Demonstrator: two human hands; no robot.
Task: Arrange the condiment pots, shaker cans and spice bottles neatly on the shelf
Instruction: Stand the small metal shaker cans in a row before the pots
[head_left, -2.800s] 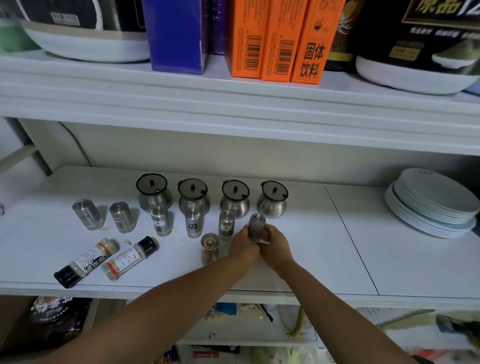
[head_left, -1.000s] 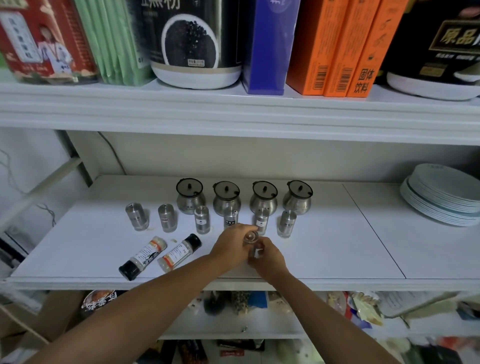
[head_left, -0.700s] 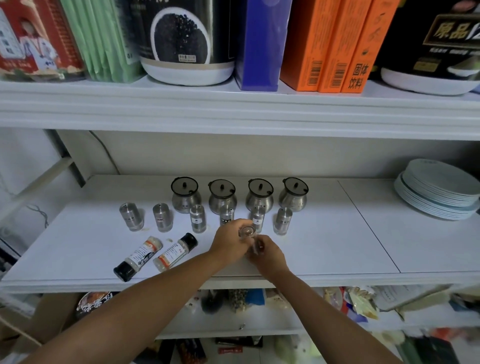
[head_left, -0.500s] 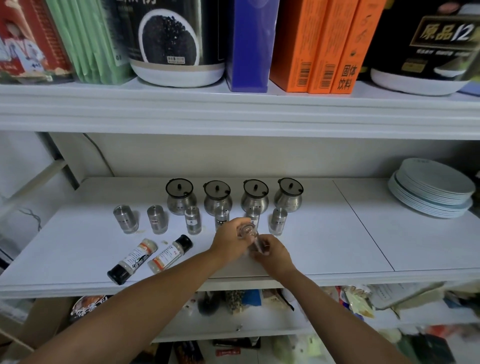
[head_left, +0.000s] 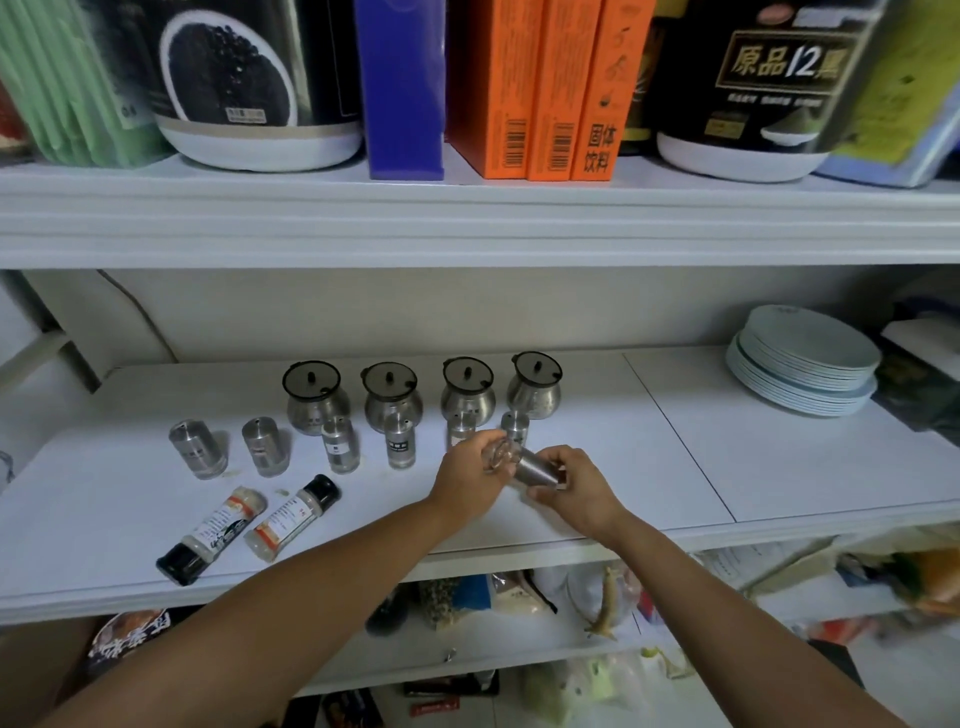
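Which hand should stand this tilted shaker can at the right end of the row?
Probably right: the right hand grips the shaker can round its metal body, nearer the row's end can; the left hand only holds its cap end.

— What furniture is there?
— White boards: an upper shelf (head_left: 467, 218), a middle shelf (head_left: 779, 467) with a seam across it, and a cluttered lower shelf (head_left: 519, 649).
— And behind?
— A plain pale wall (head_left: 467, 317). Plates (head_left: 805, 358) are stacked at the right, with orange boxes (head_left: 524, 88) up top. The light is soft and even.
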